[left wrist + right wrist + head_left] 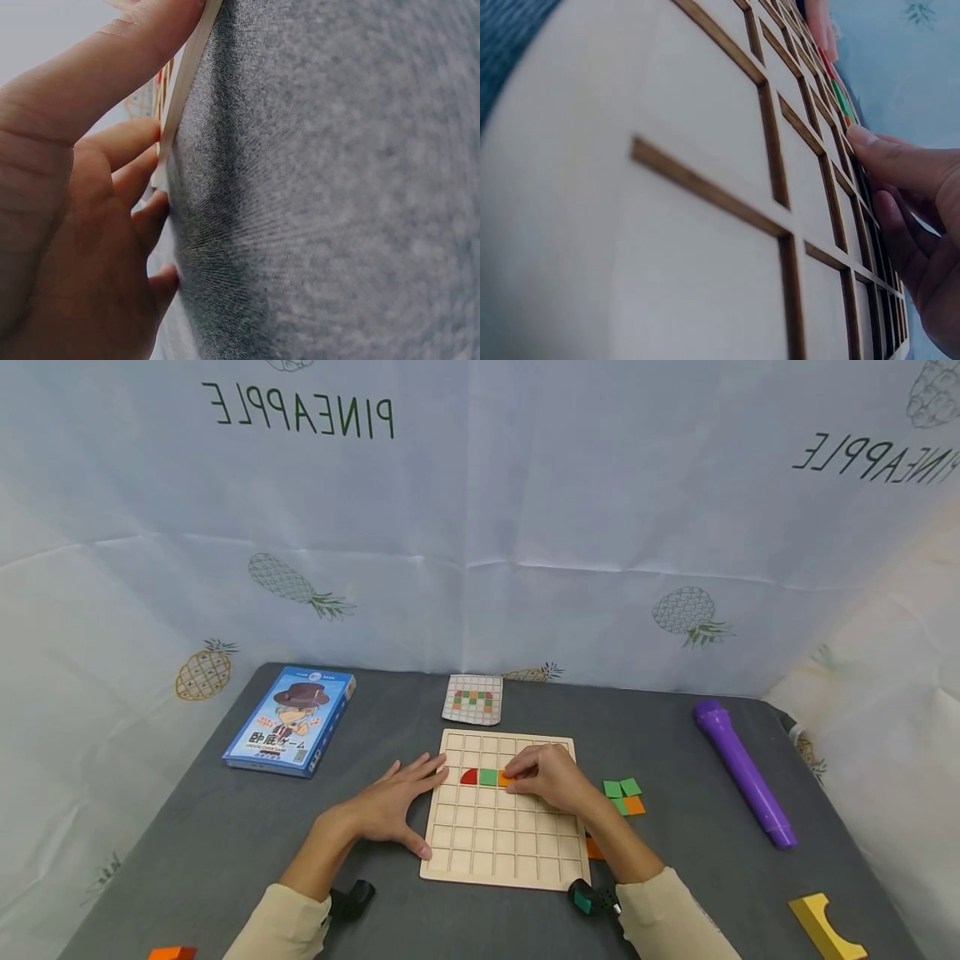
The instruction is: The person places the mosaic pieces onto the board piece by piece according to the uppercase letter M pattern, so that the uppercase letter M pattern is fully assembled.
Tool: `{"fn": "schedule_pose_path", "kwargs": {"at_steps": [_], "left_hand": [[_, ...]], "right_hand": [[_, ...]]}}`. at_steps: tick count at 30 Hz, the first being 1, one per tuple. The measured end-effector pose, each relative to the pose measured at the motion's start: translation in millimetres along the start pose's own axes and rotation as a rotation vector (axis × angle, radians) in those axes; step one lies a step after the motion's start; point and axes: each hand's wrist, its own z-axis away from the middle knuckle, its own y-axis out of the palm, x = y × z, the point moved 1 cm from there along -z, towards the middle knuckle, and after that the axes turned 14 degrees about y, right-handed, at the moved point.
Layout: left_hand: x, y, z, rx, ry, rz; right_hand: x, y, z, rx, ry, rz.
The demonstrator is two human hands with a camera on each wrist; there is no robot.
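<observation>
A wooden grid board (472, 864) lies on the dark table. Along one of its upper rows sit a red quarter-round tile (469, 777), a green square tile (488, 777) and an orange square tile (504, 779). My right hand (551, 777) pinches the orange tile at its right side with thumb and fingers. In the right wrist view the thumb (889, 154) ends right at the orange tile in its cell. The left hand (390, 802) is spread over the board's left edge, with its thumb (112, 67) on the rim and fingertips near the red tile.
A pattern card (472, 700) lies behind the board. Right of it are several green tiles (630, 787) and an orange tile (634, 806). Further out lie a purple stick (746, 775), a yellow arched block (825, 928), a blue game box (291, 721) and an orange block (172, 953).
</observation>
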Motion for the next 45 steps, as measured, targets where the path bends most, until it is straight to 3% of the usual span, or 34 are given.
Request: {"fn": "schedule_pose_path", "kwargs": {"at_steps": [10, 20, 25, 33, 39, 45], "left_hand": [[-1.3, 4.3, 11.3, 0.005, -0.018, 0.02], [-1.5, 3.0, 9.2, -0.011, -0.019, 0.014], [-3.6, 1.1, 6.1, -0.013, -0.016, 0.018], [-4.4, -0.2, 1.4, -0.009, -0.011, 0.01], [-2.7, 0.0, 0.7, -0.005, -0.016, 0.005], [-2.0, -0.9, 0.0, -0.002, -0.009, 0.006]], "right_hand": [[4, 11, 3.2, 0.04, 0.041, -0.028], [6, 3, 2.4, 0.064, 0.025, -0.021], [2, -10, 4.8, 0.09, -0.009, -0.031], [-6, -43, 21.2, 0.063, -0.039, -0.059], [-24, -70, 39.3, -0.005, -0.073, 0.039], [-47, -93, 56.9, -0.064, -0.002, 0.114]]}}
